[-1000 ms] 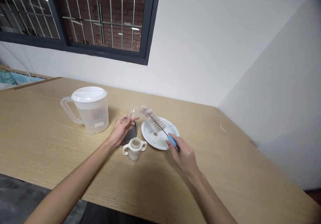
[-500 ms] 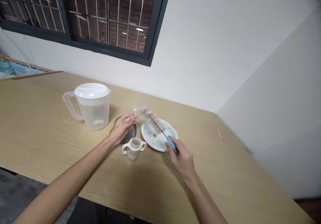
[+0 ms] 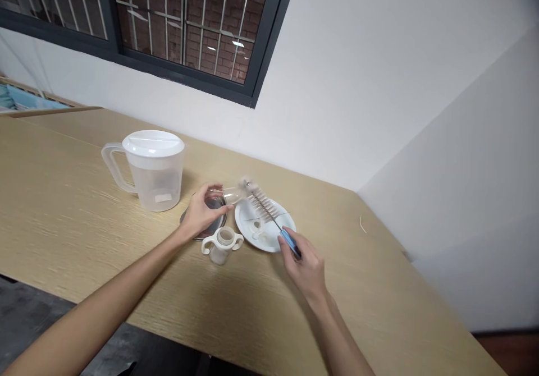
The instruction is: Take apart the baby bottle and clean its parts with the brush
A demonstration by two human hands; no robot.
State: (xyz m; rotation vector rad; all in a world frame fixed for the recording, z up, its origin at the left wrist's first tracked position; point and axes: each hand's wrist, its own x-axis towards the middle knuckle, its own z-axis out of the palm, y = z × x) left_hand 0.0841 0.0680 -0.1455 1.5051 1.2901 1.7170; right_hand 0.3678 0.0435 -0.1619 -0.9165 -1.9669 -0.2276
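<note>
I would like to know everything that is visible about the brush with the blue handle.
The brush has a blue handle, a thin metal-looking stem and pale bristles, with a fuzzier tuft at its tip. The right hand grips the handle. It slants above the white plate, its tip close to the clear piece in the left hand; whether they touch is unclear.

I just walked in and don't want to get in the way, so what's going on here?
A person's left hand holds a small clear piece. The right hand grips a bristle brush by its blue handle, with the brush's tip close to that piece. The two-handled bottle stands open on the table, near the white plate. The lidded pitcher stands off to the left.
</note>
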